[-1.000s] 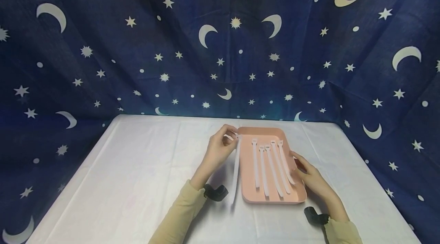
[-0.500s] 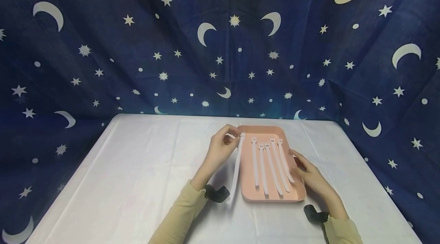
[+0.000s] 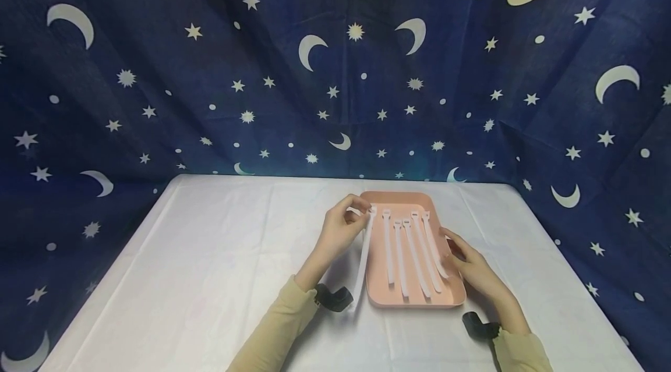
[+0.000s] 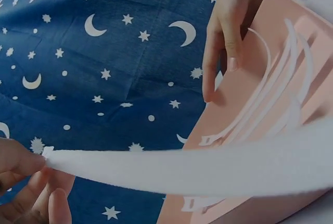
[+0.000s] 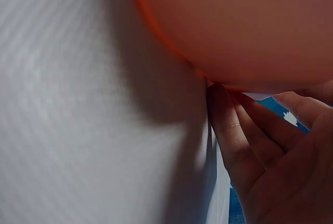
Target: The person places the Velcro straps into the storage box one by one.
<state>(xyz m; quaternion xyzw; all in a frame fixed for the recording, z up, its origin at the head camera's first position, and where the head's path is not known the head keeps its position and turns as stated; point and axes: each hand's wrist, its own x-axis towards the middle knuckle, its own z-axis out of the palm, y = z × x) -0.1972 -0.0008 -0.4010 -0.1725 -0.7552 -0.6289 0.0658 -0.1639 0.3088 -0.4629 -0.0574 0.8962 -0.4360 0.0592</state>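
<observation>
Your left hand [image 3: 341,226] pinching top end of white strap [image 3: 363,261], which has drifted right over last second, head now over pink tray [image 3: 451,296] left rim, tail hanging to tablecloth [image 3: 209,255]. Right hand [image 3: 472,267] hasn't budged, relaxed fingers steadying tray's right edge. Four straps [image 3: 411,252] lying inside.

White strap [image 3: 363,255] beside pink tray [image 3: 456,293]
</observation>
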